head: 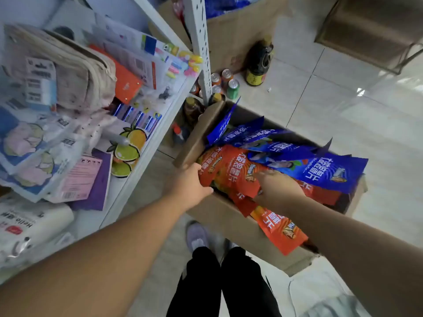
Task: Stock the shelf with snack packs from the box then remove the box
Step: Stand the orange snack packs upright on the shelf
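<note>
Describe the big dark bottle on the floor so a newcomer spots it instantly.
Start at the white perforated metal shelf post; just right of it, on the pale tiled floor, soda cans cluster. The tall dark glass bottle stands behind them, against a brown cardboard box. Unlike the cans, it has a yellow label and cap.

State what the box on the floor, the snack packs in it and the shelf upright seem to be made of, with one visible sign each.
Box: brown cardboard, matt, with bent flaps. Snack packs: probably glossy plastic film, since they crinkle and shine. Shelf upright: likely white painted metal, with punched slots.
</note>
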`<state>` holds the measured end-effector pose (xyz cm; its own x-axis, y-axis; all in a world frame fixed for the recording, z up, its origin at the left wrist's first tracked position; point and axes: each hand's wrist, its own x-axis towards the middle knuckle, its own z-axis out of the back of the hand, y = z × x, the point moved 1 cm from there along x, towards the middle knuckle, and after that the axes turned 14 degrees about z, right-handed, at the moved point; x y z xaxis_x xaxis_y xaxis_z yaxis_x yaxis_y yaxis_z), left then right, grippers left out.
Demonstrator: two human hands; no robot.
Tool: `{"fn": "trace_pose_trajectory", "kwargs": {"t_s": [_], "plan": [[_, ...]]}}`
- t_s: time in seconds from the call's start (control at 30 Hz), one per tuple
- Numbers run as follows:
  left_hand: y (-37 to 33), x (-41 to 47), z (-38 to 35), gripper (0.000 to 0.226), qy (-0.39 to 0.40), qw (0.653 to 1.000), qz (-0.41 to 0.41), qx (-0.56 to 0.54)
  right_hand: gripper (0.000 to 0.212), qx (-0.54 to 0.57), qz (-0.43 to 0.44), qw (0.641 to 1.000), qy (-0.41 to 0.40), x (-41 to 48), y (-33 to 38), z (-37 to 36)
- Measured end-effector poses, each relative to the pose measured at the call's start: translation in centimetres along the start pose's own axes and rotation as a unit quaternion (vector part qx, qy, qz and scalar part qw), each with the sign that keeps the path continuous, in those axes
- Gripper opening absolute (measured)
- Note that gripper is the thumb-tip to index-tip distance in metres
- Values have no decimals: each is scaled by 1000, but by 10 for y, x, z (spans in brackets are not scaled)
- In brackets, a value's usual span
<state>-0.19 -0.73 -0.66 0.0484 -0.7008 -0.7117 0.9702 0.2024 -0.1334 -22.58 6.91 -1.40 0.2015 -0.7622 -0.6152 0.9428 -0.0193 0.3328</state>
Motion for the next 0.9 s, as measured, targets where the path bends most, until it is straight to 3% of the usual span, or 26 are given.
{"fn": "trace_pose_trajectory", "kwargs": {"t_s": [0.2, 0.5, 0.7, 0.9], "plan": [[12, 32, -46, 82, -42, 999, -3, 24, 76, -41, -16, 999, 25, 42, -10, -44], [9, 54, -72, 44, -141, 985, 25, -96, 63, -98, -13, 994, -39, 72, -31, -59], [21, 64, -76, 35, -145, 978, 61, -136, 87, -161, -6, 987, -2, 79, -36, -61], [27, 69, -74, 29, -165, 971, 39, -166, 52, -144, 19, 985, -97, 82, -46, -57]]}}
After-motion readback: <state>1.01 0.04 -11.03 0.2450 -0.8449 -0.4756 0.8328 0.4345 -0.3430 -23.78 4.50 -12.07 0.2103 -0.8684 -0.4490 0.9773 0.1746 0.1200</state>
